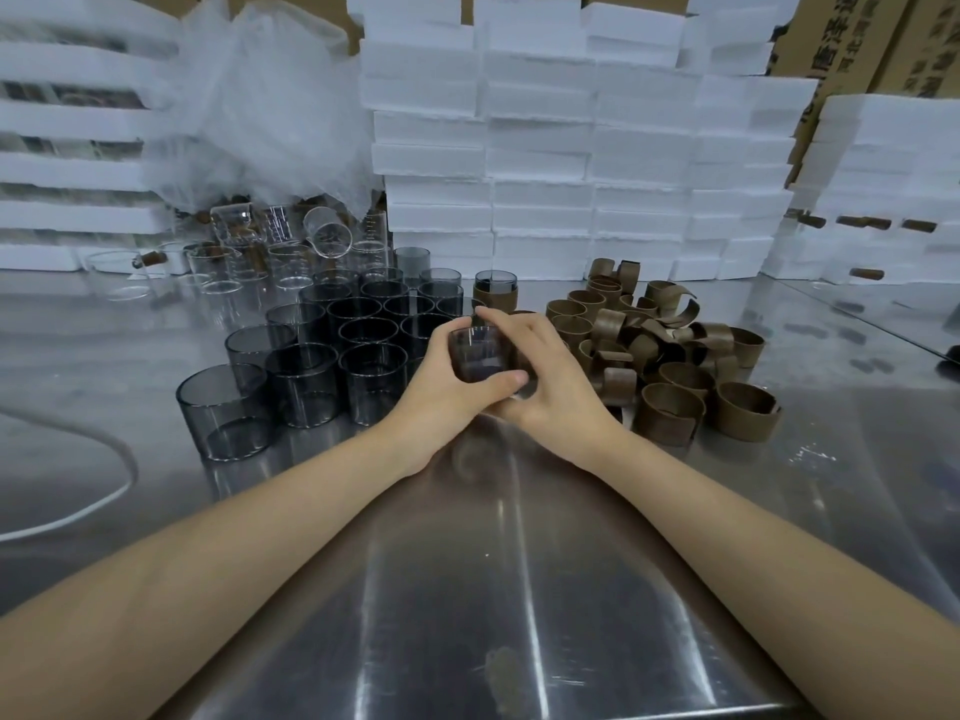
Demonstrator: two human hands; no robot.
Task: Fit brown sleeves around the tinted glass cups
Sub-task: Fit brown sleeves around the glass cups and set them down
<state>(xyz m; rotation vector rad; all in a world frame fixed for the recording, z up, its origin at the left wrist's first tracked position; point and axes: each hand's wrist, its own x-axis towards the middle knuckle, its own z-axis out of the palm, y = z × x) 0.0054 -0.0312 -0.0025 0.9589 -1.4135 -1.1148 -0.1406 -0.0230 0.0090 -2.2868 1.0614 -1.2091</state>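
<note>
Tinted glass cup (475, 353) sits upright, mouth up, between my hands: left hand (441, 379) curled round its left wall, thumb across the front, right hand (550, 371) gripping the right side, forefinger over the rim; loose brown sleeves (670, 350) lie rightward, nearest that right hand.

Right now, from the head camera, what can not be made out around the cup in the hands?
1. Head view: whether the held cup carries a sleeve; the left hand and right hand grip round its sides.
2. Head view: print on the cardboard boxes, cut by the top edge and hidden behind foam blocks.
3. Head view: where the white cable leads; the left edge cuts it.
</note>
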